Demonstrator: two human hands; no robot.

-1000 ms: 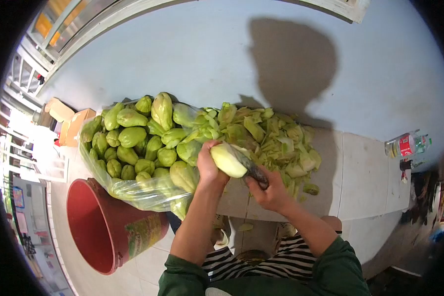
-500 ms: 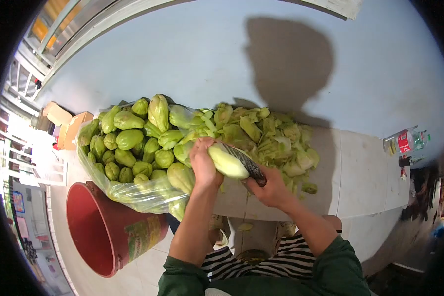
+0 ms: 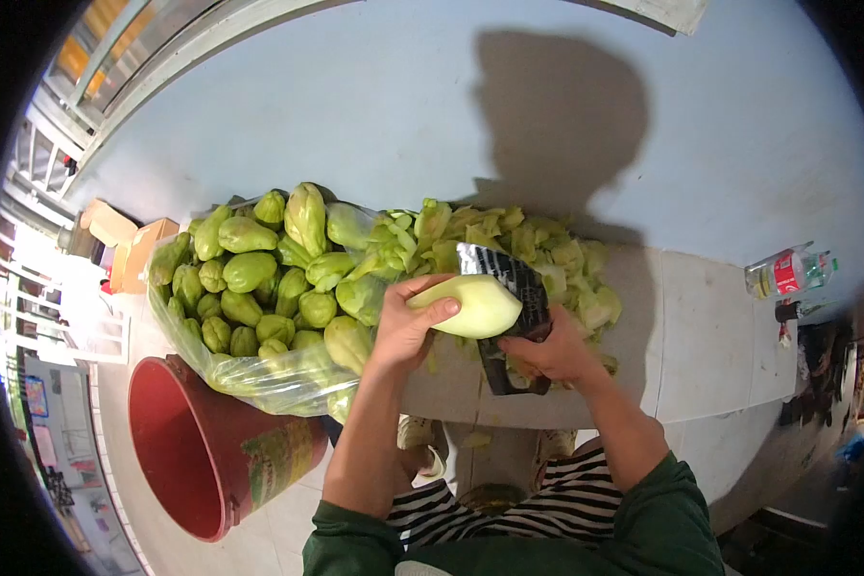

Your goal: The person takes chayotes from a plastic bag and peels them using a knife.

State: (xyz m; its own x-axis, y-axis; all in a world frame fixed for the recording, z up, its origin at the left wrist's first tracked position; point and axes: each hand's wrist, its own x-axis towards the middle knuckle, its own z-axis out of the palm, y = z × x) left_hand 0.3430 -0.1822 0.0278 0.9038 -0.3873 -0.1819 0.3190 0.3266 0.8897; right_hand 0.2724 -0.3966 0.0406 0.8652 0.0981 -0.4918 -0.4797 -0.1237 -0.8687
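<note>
A peeled, pale green chayote (image 3: 478, 309) lies in my left hand (image 3: 405, 324), thumb on top and fingers wrapped around its left end. My right hand (image 3: 554, 351) is closed around the black handle of a broad, dark-bladed knife (image 3: 509, 278) with a shiny tip. The blade stands close against the chayote's right end; whether it touches cannot be made out. Beneath and behind my hands spreads a heap of green peelings (image 3: 490, 230). Left of them, unpeeled chayotes (image 3: 250, 272) fill a clear plastic bag (image 3: 250, 384).
A red bucket (image 3: 178, 461) lies tipped on the floor at the left, its mouth facing left. Plastic bottles (image 3: 792, 275) stand at the right end of the tiled ledge (image 3: 706, 336). Cardboard boxes (image 3: 144, 254) sit beyond the bag, and a pale wall (image 3: 355, 106) rises behind.
The knife has turned from lying along the chayote to a steeper angle at its right end, with its broad face showing. My left thumb now lies over the chayote.
</note>
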